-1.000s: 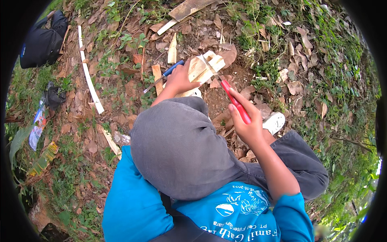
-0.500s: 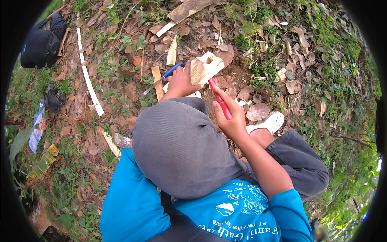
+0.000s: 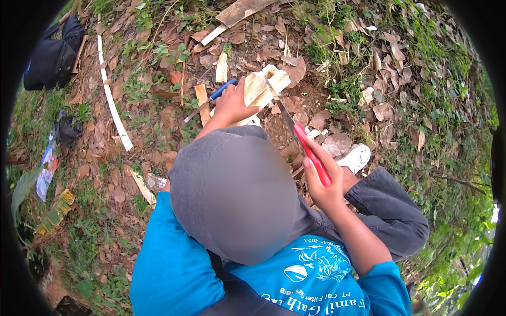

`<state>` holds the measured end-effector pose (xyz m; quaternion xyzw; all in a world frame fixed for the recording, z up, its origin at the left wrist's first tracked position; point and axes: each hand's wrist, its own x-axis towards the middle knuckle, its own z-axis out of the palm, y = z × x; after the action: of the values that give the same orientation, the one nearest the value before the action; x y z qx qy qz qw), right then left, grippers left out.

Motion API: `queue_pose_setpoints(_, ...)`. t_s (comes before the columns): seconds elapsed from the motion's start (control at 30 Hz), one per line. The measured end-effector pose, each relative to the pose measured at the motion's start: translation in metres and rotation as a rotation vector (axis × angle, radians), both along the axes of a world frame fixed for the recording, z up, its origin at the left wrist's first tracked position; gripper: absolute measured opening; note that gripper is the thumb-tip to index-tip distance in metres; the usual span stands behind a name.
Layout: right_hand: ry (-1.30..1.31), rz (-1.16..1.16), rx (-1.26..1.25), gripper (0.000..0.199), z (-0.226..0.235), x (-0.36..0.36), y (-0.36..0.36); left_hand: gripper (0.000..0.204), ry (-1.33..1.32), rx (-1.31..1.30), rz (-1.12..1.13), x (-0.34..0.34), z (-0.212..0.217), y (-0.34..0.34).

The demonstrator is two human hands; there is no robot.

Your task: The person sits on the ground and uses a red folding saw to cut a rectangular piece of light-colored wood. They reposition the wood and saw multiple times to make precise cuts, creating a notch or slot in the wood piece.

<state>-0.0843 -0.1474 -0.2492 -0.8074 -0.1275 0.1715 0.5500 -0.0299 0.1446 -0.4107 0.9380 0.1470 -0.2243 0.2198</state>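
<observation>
My left hand [image 3: 233, 104] presses and grips the near left end of a pale wood block [image 3: 255, 90], which has a notch cut near its far end. In my right hand [image 3: 326, 181] is a saw [image 3: 314, 156] with a red handle and a narrow metal blade. The blade runs up and left, its tip end lying against the block's top. Next to my left fingers is a blue-handled chisel [image 3: 223, 88], pointing down and left over a thin wood strip [image 3: 202, 104]. Whether my left hand touches the chisel cannot be made out.
Dry leaves and grass cover the ground. Wood offcuts [image 3: 222, 67] and a weathered board [image 3: 245, 10] lie beyond the block. A long pale strip [image 3: 113, 100] and a black bag [image 3: 52, 58] are at left. My shoe [image 3: 354, 158] is close to my right hand.
My right hand has drawn the saw back toward me and to the right, so more of its blade shows. My left hand and the block have hardly moved.
</observation>
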Motion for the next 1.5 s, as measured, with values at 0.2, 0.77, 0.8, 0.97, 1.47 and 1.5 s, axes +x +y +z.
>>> queue_pose_setpoints(0.2, 0.155, -0.086, 0.1, 0.042, -0.044, 0.026, 0.026, 0.119, -0.071, 0.019, -0.011, -0.003, -0.012, 0.008)
queue_pose_setpoints(0.77, 0.065, 0.468, -0.206, 0.068, -0.063, -0.014, -0.007, 0.114, -0.141, 0.015, -0.055, -0.008, 0.0, 0.004)
queue_pose_setpoints(0.8, 0.028, 0.521, -0.242, 0.07, -0.066, -0.013, -0.013, 0.114, -0.152, 0.019, -0.059, -0.007, 0.001, 0.002)
queue_pose_setpoints(0.97, 0.194, 0.181, 0.051, 0.057, -0.002, 0.026, -0.031, 0.122, -0.028, 0.059, -0.1, 0.004, 0.01, -0.007)
queue_pose_setpoints(1.47, -0.077, 1.022, -0.888, 0.073, 0.08, 0.135, -0.159, 0.123, -0.333, 0.376, -0.116, -0.035, 0.216, 0.069)
queue_pose_setpoints(1.5, 0.068, 1.133, -0.969, 0.081, 0.063, 0.13, -0.156, 0.122, -0.368, 0.392, -0.106, -0.039, 0.243, 0.066)
